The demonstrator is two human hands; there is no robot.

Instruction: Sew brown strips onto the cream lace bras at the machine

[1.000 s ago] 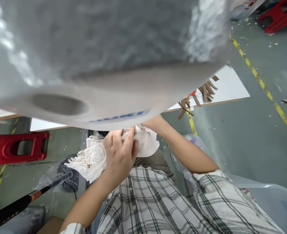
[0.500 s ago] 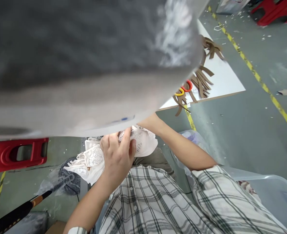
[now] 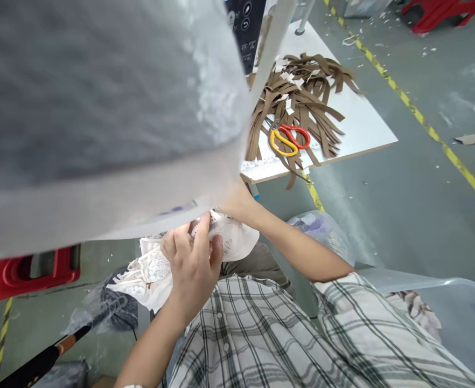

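Note:
A white lace garment piece (image 3: pixel 237 237) lies below the large blurred machine body, partly over my lap. My left hand (image 3: pixel 193 256) rests on the lace, fingers spread and bent a little, thumb apart; its fingertips touch the fabric near the machine's lower edge. My right hand (image 3: pixel 237 199) reaches in from the other side at the fabric's far edge. The machine body covers its fingers, so their pose is hidden. More white lace pieces (image 3: pixel 154 267) hang in folds to the left of my left hand.
The grey-white machine body (image 3: pixel 120 205) fills the upper left, with a dark control panel (image 3: pixel 245 32). Brown strips (image 3: pixel 302 102) and red-and-yellow scissors (image 3: pixel 288 140) lie on a white tabletop (image 3: pixel 367 129). A red stool (image 3: pixel 23 272), a clear tub (image 3: pixel 455 302) and plastic bags (image 3: pixel 322 231) stand around.
The view has shifted, so the machine body sits further left and the strips, scissors and control panel show more fully. Both hands stay in nearly the same place on the lace.

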